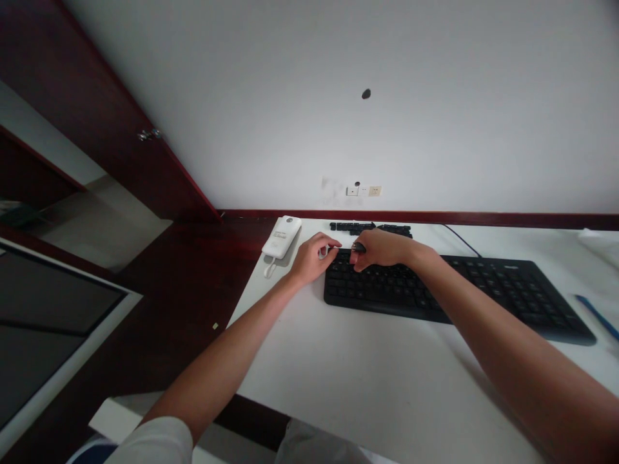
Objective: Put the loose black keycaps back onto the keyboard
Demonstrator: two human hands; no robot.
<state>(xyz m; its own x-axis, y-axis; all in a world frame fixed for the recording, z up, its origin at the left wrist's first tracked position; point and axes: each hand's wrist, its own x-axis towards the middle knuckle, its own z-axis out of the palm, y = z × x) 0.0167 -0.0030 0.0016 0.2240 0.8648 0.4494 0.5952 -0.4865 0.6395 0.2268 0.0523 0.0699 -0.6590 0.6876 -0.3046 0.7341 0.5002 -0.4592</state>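
a white table top (387,386) is seen, edged along the wall by a dark red wooden trim (416,218). above it rises a pale grey wall (367,129), in which two small wall sockets (362,191) are set. at the left, a dark red wooden cabinet door (145,174) with one metal handle (149,134) is seen, and a dark glass panel (48,322) lies lower down.

two hands are seen, with one black keyboard (411,287) between them and the far table edge. the left hand (312,259) is curled at the keyboard's upper left corner, its fingers closed around a small white wire loop (322,252), though whether that loop is gripped cannot be told. the right hand (380,250) is held over the upper keys, with a small dark piece (358,247) pinched at its fingertips; what that piece is cannot be told.

black keycaps (370,227) are laid in two short rows beyond the keyboard, too small to be counted. one white power bank (281,236) with a looped white cable (269,269) is placed just left of them. one black cable (461,240), one blue pen (597,316) and one white sheet (599,248) are seen to the right.
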